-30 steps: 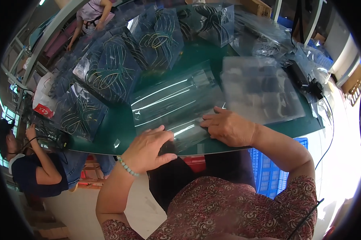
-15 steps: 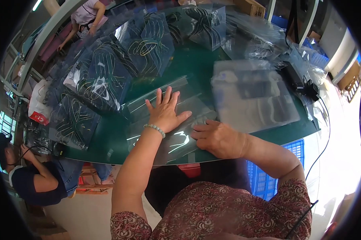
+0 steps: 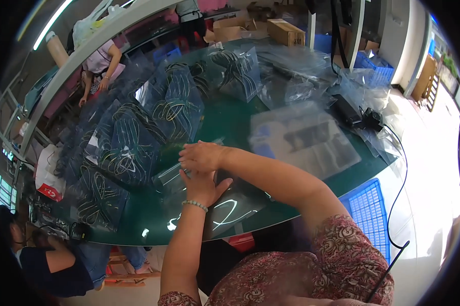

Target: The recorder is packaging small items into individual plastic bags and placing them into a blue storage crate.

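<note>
My left hand (image 3: 201,189), with a beaded bracelet on its wrist, presses flat on a clear plastic bag (image 3: 235,208) at the table's near edge. Its thumb stands apart, and its fingertips are partly covered. Across them reaches my right hand (image 3: 203,155), fingers stretched out to the left; nothing shows in it. Whether the right hand touches the plastic or only the left fingers I cannot tell. Just right of the hands lies a stack of clear plastic bags (image 3: 342,153). To their left are several bags of coiled dark and yellowish cables (image 3: 176,109).
The table (image 3: 225,115) is green. A black power adapter (image 3: 346,110) with a cord lies at its right edge, near crumpled plastic. A blue crate (image 3: 368,209) stands below on the right. One person (image 3: 56,260) sits at the lower left; another (image 3: 102,66) works at the far left.
My right hand has left the bag's right side and moved up and left across the left fingers. The left hand stays on the bag. The view has tilted up.
</note>
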Tool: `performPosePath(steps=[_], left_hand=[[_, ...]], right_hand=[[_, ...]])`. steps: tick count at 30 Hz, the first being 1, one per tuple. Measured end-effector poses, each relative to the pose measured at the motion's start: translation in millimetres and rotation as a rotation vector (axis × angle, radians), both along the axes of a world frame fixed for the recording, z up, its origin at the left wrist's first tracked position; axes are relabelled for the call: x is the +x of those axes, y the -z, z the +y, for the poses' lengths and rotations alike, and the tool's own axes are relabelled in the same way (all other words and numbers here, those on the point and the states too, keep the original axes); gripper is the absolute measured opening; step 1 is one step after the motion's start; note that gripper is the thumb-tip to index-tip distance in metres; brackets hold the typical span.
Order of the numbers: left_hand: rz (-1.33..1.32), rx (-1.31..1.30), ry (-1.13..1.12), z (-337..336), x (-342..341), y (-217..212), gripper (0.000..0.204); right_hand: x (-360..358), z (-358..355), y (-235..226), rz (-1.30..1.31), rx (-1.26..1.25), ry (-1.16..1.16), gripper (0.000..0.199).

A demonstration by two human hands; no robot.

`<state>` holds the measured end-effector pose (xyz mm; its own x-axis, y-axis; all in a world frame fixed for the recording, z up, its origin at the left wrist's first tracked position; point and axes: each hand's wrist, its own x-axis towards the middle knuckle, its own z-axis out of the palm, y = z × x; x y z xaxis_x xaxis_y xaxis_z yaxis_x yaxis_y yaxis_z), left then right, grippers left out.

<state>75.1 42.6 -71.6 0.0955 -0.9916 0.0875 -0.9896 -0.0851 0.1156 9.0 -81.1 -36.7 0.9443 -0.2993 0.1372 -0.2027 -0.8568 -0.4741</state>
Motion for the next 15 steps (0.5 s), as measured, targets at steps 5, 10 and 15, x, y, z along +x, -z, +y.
performPosePath(steps=[5,10,15], left_hand=[[0.051,0.034,0.023,0.6,-4.1,-9.5,0.082],[0.049,-0.059,0.061,1.8,-6.0,-5.0,0.075],[0.154,-0.144,0.237,4.1,5.8,3.4,0.057]], right_hand=[[22.8,-22.4,28.7,0.327,-0.022,-0.016,0.056],[23.8,-31.5,32.9,0.242,0.135,0.078,0.056],[43.7,-11.0,10.3,0.412,0.028,0.064,0.065]])
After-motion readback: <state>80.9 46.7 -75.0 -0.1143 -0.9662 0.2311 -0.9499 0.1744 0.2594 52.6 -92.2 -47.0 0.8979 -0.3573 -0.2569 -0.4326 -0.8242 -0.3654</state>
